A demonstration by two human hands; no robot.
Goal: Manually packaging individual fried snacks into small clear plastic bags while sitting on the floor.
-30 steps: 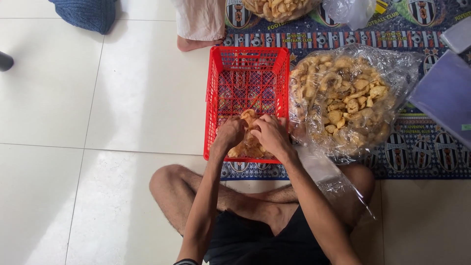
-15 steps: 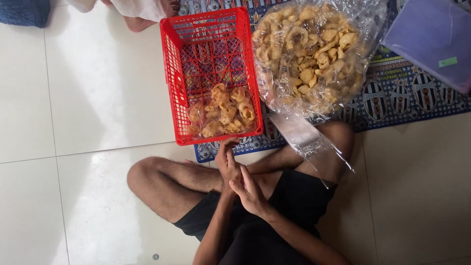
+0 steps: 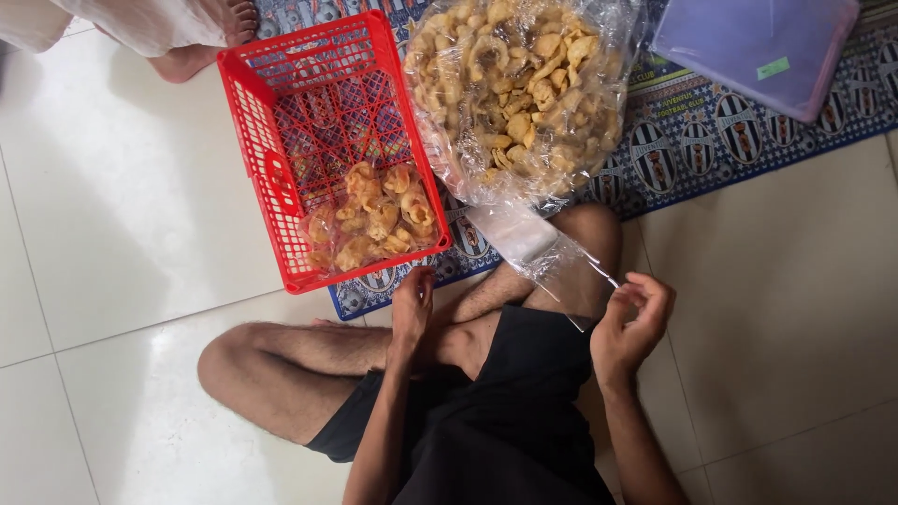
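Observation:
I sit cross-legged on a tiled floor. My left hand [image 3: 412, 309] rests fingers-down on my shin, holding nothing, just below the red plastic basket [image 3: 271, 173]. A small clear packet of fried crackers [image 3: 374, 220] lies in the basket's near end. My right hand [image 3: 631, 327] hovers beside my right knee, fingertips pinched on the edge of an empty clear plastic bag [image 3: 538, 248] that trails over my knee. A big clear bag of loose crackers [image 3: 514, 84] sits open right of the basket.
A patterned blue mat [image 3: 711, 140] lies under the basket and the cracker bag. A purple flat box [image 3: 753, 47] rests at the top right. Another person's bare foot [image 3: 201, 47] and pale cloth are at the top left.
Both hands left the basket, where the cracker packet now lies. They met in my lap, then parted: the left dropped to my shin, the right moved out to the plastic bag.

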